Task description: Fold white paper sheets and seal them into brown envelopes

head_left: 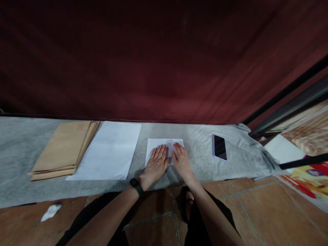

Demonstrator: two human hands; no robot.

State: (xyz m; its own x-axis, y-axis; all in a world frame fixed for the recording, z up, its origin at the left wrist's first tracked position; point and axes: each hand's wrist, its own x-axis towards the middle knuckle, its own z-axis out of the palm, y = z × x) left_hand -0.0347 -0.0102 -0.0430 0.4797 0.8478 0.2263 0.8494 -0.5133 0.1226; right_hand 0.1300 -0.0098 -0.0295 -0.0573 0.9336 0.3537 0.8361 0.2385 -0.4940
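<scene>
A small white sheet of paper (153,142), looking folded, lies on the grey cloth in front of me. My left hand (157,160) rests flat on its left part, fingers stretched out and pointing away from me. On the right part lies my right hand (181,160), its fingers extended and the thumb apart. Neither hand grips anything. Beneath the palms the paper's near edge is partly hidden. Left of my hands is a larger stack of white paper (110,150), and brown envelopes (63,147) are piled beside it, touching or overlapping its edge.
The grey cloth (200,171) covers a long narrow surface. A phone (219,147) lies on it to the right. Behind hangs a dark red curtain (164,68). Dark metal bars (294,89) stand at right. A crumpled white tissue (51,212) is on the tiled floor (256,212).
</scene>
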